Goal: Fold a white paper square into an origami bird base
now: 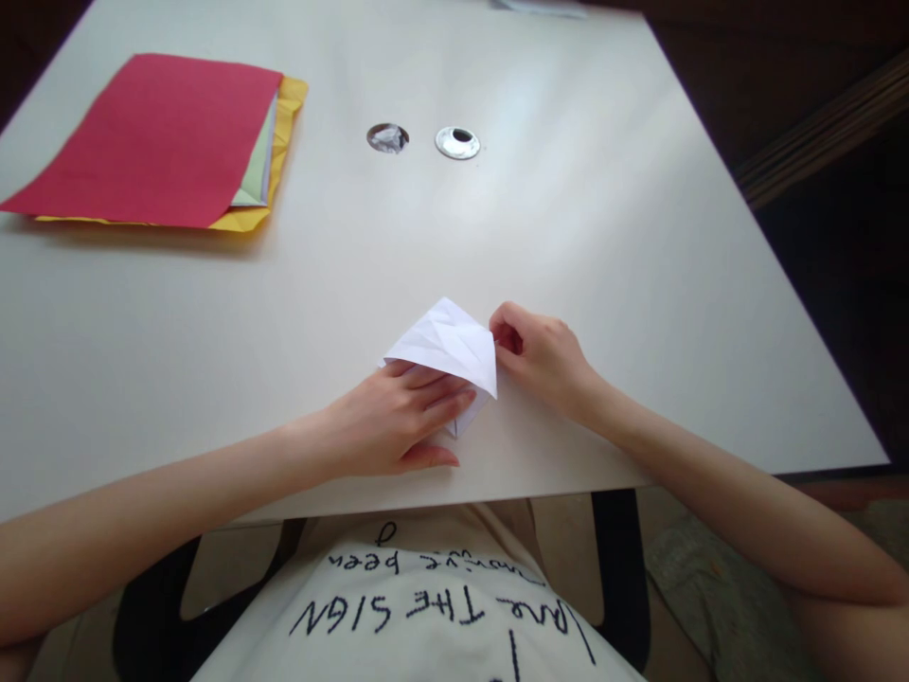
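A folded piece of white paper (451,336) lies near the front edge of the table, creased into a small diamond-like shape with an upper flap raised. My left hand (408,417) rests flat on its lower part, fingers stretched out and partly tucked beneath the flap, thumb apart on the table side. At the paper's right corner, my right hand (540,355) is closed, with thumb and forefinger pinched at the edge. The fingertips of the left hand under the flap are partly hidden.
On the white table (603,265), a stack of coloured paper lies at the left, with a red sheet (163,142) over yellow paper (288,114). Beyond the folded paper are a round table hole (388,139) and a metal-rimmed grommet (457,143).
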`<state>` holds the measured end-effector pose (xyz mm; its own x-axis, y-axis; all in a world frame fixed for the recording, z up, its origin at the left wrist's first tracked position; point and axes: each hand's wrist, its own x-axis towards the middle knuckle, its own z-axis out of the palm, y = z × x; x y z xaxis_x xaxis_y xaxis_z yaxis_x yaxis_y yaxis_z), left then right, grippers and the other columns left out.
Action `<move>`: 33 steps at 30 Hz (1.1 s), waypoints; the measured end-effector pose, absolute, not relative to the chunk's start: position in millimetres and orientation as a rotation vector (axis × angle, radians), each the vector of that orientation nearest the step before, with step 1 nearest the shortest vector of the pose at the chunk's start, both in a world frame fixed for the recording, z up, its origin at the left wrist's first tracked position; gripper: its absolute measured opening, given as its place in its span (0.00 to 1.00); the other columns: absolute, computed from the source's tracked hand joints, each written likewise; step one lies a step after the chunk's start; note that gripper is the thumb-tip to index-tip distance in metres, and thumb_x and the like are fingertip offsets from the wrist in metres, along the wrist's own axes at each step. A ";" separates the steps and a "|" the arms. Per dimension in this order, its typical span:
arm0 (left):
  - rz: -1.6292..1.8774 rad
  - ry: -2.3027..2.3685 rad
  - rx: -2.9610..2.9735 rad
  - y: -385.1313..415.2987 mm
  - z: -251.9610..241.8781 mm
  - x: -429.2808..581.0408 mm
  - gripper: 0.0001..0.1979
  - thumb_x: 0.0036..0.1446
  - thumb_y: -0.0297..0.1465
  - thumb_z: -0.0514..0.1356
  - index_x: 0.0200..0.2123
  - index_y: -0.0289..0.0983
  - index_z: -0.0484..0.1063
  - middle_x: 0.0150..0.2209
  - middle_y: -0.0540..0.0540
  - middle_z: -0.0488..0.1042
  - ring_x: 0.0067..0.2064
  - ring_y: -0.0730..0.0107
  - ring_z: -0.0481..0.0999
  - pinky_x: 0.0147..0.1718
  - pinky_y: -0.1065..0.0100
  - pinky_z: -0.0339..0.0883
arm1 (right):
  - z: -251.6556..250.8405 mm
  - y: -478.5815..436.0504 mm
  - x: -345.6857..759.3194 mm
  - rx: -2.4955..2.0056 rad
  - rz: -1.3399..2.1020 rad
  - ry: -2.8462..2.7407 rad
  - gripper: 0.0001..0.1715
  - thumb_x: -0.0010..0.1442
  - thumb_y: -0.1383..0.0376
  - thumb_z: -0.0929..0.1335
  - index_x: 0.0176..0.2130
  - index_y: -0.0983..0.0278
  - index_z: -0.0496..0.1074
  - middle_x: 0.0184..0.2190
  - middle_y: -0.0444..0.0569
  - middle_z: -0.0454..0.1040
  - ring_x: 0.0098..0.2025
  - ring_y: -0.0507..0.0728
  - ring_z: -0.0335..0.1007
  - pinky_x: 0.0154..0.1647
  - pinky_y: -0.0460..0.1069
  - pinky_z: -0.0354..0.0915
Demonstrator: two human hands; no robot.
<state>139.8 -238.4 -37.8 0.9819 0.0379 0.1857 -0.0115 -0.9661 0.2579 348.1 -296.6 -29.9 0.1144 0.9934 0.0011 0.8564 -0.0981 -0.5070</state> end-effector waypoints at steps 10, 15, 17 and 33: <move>0.333 -0.007 2.952 -246.5 -33.2 135.9 0.26 0.61 0.43 0.51 0.53 0.28 0.65 0.54 0.38 0.67 0.55 0.56 0.67 0.55 0.56 0.57 | -29.7 -300.1 345.5 -2.029 0.491 -1.752 0.10 0.51 0.64 0.66 0.25 0.62 0.59 0.21 0.40 0.64 0.22 0.48 0.55 0.24 0.44 0.50; 0.442 -0.067 2.949 -258.2 -31.9 131.6 0.23 0.61 0.42 0.50 0.48 0.28 0.69 0.50 0.39 0.72 0.51 0.59 0.71 0.54 0.57 0.60 | -29.8 -299.8 344.5 -2.025 0.467 -1.741 0.09 0.50 0.65 0.66 0.24 0.63 0.59 0.20 0.40 0.64 0.22 0.48 0.55 0.24 0.44 0.49; 0.514 -0.098 2.931 -262.3 -32.8 130.8 0.22 0.61 0.41 0.52 0.46 0.27 0.71 0.48 0.38 0.73 0.49 0.60 0.73 0.53 0.58 0.61 | -30.4 -299.4 344.7 -2.020 0.459 -1.743 0.09 0.50 0.65 0.66 0.24 0.63 0.59 0.20 0.40 0.63 0.21 0.48 0.55 0.23 0.44 0.49; 0.588 -0.181 2.734 -259.0 -34.5 131.2 0.14 0.59 0.32 0.53 0.43 0.31 0.73 0.42 0.43 0.78 0.46 0.67 0.75 0.51 0.66 0.66 | -34.1 -301.0 352.1 -1.428 0.354 -2.053 0.16 0.57 0.70 0.64 0.46 0.59 0.65 0.48 0.50 0.70 0.51 0.57 0.65 0.51 0.54 0.62</move>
